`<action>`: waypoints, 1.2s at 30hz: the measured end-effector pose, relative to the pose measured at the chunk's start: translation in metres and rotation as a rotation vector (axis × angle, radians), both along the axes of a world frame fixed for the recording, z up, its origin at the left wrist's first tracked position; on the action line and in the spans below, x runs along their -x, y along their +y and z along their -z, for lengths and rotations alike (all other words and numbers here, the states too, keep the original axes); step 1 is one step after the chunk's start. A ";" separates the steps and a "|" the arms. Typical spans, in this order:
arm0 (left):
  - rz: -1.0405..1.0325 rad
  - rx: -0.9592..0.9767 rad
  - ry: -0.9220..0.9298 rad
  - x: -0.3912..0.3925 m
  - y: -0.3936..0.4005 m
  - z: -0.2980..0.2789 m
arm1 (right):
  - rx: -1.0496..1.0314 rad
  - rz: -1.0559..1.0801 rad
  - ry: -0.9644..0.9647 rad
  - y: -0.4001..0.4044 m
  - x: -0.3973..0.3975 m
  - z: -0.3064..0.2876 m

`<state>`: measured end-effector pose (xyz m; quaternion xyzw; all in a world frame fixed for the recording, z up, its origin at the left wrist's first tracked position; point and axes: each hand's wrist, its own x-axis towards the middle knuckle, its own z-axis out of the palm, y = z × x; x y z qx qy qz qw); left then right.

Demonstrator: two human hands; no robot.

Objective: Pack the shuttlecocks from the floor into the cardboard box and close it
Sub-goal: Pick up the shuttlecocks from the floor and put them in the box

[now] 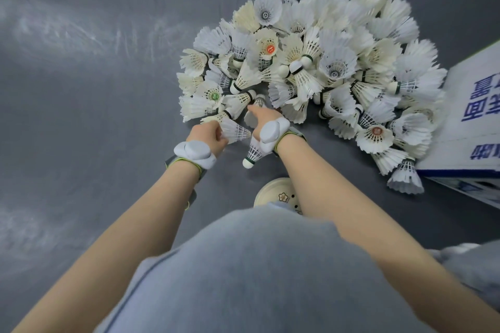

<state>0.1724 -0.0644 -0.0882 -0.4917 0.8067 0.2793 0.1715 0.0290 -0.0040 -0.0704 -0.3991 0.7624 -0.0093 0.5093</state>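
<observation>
From here I see my left hand (213,136) clasping one shuttlecock (234,131) and my right hand (263,120) apparently gripping another, both at the pile's (311,62) near edge, the cardboard box (470,121) right of it.

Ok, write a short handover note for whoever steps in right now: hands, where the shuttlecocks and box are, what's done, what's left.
Left hand: grips one shuttlecock by its feathers at the pile's near edge.
Right hand: reaches into the pile; a second shuttlecock sits under its wrist, cork toward the person. Whether the hand grips it cannot be told.
Pile of shuttlecocks: on the grey floor, nearly all unpacked.
Cardboard box: at the right edge, touching the pile; its opening is not in view.
Done: packing barely begun, by the pile's size.
Left: pack the pile, then close the box.
</observation>
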 end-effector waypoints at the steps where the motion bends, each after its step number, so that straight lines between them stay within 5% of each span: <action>1: 0.002 0.000 -0.009 -0.001 -0.001 -0.001 | -0.028 -0.002 -0.006 0.002 -0.001 -0.001; 12: 0.012 0.190 0.220 0.016 0.003 -0.119 | 0.174 0.026 0.179 0.018 0.020 -0.145; 19: 0.062 0.359 0.577 0.072 0.030 -0.239 | 0.541 0.002 0.569 0.063 0.054 -0.264; 25: 0.128 0.403 0.960 0.132 0.091 -0.330 | 0.776 0.213 0.749 0.140 0.097 -0.351; 36: 0.365 0.209 1.026 0.249 0.225 -0.334 | 0.755 0.790 0.942 0.276 0.167 -0.344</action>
